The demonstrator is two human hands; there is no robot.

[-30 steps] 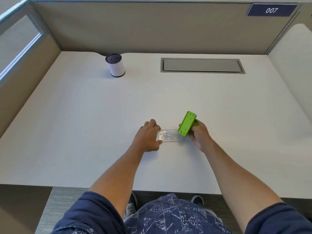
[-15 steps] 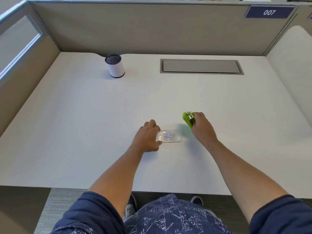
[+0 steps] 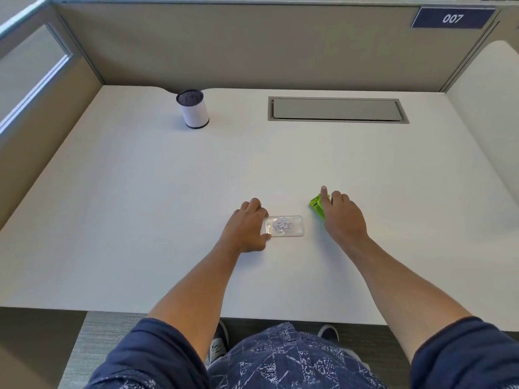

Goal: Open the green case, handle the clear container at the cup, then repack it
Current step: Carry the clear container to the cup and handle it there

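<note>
**Green case lowered to the bench, clear container left bare**

Down and to the right went the green case (image 3: 316, 207): a second earlier it had stood raised on edge over the right end of the clear container (image 3: 285, 226), and by this moment it lay low at the bench (image 3: 140, 220) surface, apart from the container, with a strip of bare white top between them. Only its left edge showed, since the right hand (image 3: 341, 217) covered the rest from above. That hand lay palm down over the case with its fingers curled on it and the index finger stretched forward past it; whether it gripped the case or merely rested on it could not be told.

The clear container lay flat on the bench, long side across the view, with a small cluster of pale, purplish bits visible through its top. The left hand (image 3: 247, 227) had not shifted: it held the container's left end, thumb at the near corner and fingers curled at the far corner, half closed around it.

Well beyond them, at the far left of the bench, stood the cup (image 3: 193, 109), white-walled with a dark rim and upright. A grey recessed panel (image 3: 337, 109) sat in the bench top to its right. Tan partition walls enclosed the bench, and a dark blue plate (image 3: 452, 18) reading 007 hung at the upper right.
</note>
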